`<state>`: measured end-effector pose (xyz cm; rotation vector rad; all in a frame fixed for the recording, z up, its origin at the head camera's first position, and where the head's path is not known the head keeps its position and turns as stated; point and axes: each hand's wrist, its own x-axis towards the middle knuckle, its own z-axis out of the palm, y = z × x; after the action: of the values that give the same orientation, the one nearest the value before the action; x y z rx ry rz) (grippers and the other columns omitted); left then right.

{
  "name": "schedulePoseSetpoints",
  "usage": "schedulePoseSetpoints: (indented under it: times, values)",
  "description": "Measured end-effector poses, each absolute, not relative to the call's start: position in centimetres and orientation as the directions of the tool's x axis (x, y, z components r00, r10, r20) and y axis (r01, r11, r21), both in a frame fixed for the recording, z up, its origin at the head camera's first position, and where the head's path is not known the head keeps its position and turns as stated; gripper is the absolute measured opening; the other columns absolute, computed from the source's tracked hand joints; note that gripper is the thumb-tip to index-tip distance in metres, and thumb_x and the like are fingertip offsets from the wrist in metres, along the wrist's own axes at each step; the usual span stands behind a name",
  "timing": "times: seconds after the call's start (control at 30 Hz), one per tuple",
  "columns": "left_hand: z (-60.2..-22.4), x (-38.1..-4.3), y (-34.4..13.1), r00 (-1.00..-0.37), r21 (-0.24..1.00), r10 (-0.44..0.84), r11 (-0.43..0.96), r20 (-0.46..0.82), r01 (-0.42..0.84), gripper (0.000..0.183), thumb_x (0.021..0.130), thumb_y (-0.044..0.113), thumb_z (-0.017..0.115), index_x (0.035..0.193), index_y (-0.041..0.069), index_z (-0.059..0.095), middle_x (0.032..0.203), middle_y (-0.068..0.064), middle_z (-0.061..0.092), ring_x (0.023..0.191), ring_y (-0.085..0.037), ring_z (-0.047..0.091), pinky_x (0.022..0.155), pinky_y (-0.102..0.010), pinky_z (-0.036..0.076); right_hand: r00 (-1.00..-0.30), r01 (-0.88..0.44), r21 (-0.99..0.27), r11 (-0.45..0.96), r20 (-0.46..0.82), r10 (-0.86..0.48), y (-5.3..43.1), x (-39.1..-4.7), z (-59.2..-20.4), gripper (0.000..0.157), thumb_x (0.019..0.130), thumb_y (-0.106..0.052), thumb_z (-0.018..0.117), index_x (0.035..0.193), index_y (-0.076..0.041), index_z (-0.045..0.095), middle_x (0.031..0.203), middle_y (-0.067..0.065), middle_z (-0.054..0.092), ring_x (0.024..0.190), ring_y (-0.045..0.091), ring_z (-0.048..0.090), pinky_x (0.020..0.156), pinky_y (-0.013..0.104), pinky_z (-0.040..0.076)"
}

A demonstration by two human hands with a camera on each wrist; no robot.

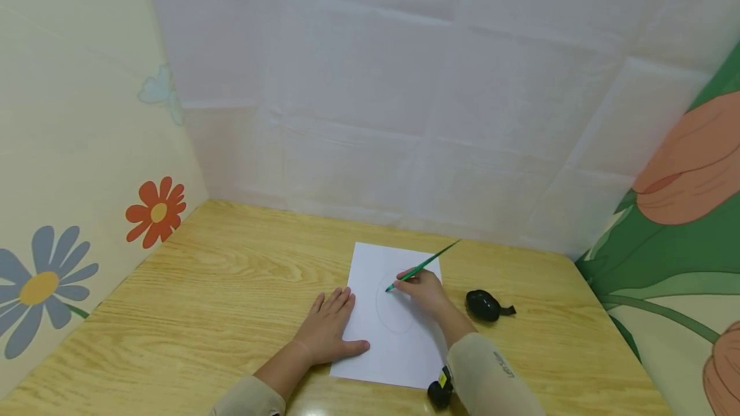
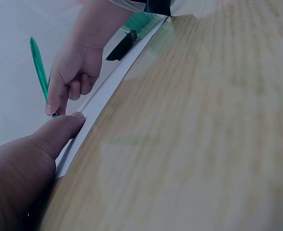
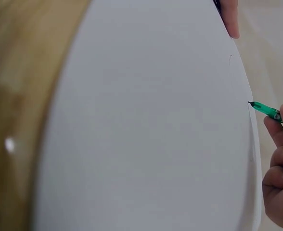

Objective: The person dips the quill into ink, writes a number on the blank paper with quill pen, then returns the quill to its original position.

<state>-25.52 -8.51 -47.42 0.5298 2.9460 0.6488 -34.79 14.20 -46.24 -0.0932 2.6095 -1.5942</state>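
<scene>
A white sheet of paper (image 1: 361, 268) lies on the wooden table, with a thin oval outline (image 1: 377, 310) on it. My right hand (image 1: 426, 291) pinches a slim green pen (image 1: 430, 260) between thumb and fingers. The pen's dark tip meets the paper at the oval's upper left, and its tapered end slants up to the right. In the right wrist view the green barrel (image 3: 265, 109) and black point show near the paper's edge. My left hand (image 1: 329, 332) rests spread at the sheet's left edge, its thumb across the paper.
Right of the sheet lies a rounded black object (image 1: 483, 305) with a short strap-like tab. Another black object with a yellow label (image 1: 440, 390) sits by the paper's lower right corner, beside my right sleeve. A white sheet-covered wall (image 1: 370, 114) stands behind the table (image 1: 231, 281).
</scene>
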Motion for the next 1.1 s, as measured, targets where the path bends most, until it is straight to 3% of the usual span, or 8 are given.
schedulePoseSetpoints:
  times: [0.5, 1.1]
  values:
    - [-47.3, -25.4, -8.5, -0.937, 0.424, 0.349, 0.85, -0.011, 0.312, 0.101, 0.082, 0.067, 0.061, 0.15, -0.003, 0.033, 0.161, -0.018, 0.026, 0.151, -0.034, 0.02, 0.122, -0.057, 0.009, -0.992, -0.002, -0.864, 0.504, -0.063, -0.112, 13.1, -34.9, -45.9, 0.021, 0.084, -0.018, 0.075, 0.099, -0.003, 0.073, 0.095, 0.012, 0.075, 0.076, 0.011, 0.063, 0.066, 0.024, 0.052]
    - [-47.3, -25.5, -8.5, -0.933, 0.424, 0.361, 0.847, -0.013, 0.322, 0.101, 0.083, 0.066, 0.062, 0.15, -0.003, 0.033, 0.161, -0.019, 0.026, 0.151, -0.035, 0.019, 0.122, -0.058, 0.008, -0.989, 0.009, -0.879, 0.477, -0.079, -0.127, 12.8, -34.6, -46.0, 0.021, 0.085, -0.02, 0.075, 0.1, -0.005, 0.073, 0.097, 0.01, 0.075, 0.078, 0.011, 0.061, 0.065, 0.024, 0.049]
